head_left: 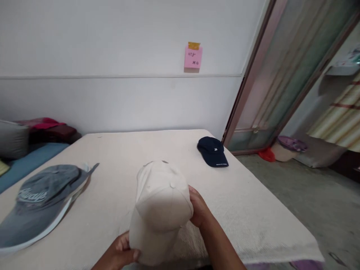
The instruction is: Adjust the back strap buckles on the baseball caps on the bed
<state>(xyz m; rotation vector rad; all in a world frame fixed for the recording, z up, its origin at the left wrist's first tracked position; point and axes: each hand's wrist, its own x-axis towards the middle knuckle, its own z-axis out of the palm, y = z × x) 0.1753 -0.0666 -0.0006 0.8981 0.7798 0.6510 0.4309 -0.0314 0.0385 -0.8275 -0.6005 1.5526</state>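
Note:
A cream baseball cap (pixel 160 204) is held up over the near part of a table covered with a pale towel-like cloth (pixel 253 213). My left hand (pixel 122 250) grips the cap's brim at its lower left, fingers curled round the edge. My right hand (pixel 200 210) is closed on the right side of the crown, thumb on top. A navy cap (pixel 213 150) with small white lettering lies at the far right of the table. At the left a grey cap (pixel 45 200) with a pale-edged brim lies on the cloth.
A white wall with a pink sticky note (pixel 192 57) stands behind the table. At far left are a blue mat (pixel 30 162), a grey cushion and folded dark red cloth (pixel 52 129). To the right are a sliding door frame (pixel 247 86), bare concrete floor and a purple-rimmed bin (pixel 288 147).

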